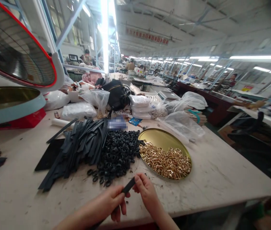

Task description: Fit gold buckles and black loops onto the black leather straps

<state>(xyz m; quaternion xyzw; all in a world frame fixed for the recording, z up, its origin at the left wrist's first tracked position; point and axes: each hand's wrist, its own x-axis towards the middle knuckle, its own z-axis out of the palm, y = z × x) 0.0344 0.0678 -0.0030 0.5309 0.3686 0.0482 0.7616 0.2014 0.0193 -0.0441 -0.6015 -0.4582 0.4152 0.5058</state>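
Observation:
My left hand (116, 200) and my right hand (146, 190) meet near the table's front edge, both closed on one black strap (128, 186). The left fingers wrap its lower part; the right fingertips pinch its upper end. Just beyond my hands lies a heap of small black loops (118, 152). Left of that heap is a pile of long black straps (77, 148). To the right, a round gold tray (159, 139) holds many gold metal buckles (167, 161).
The pale worktable (221, 172) carries plastic bags (97, 97), white packets (140, 107) and a black bag (117, 92) at the back. A fan (17, 51) and a gold-lined round tin (8, 105) stand at left. Other people work at distant benches.

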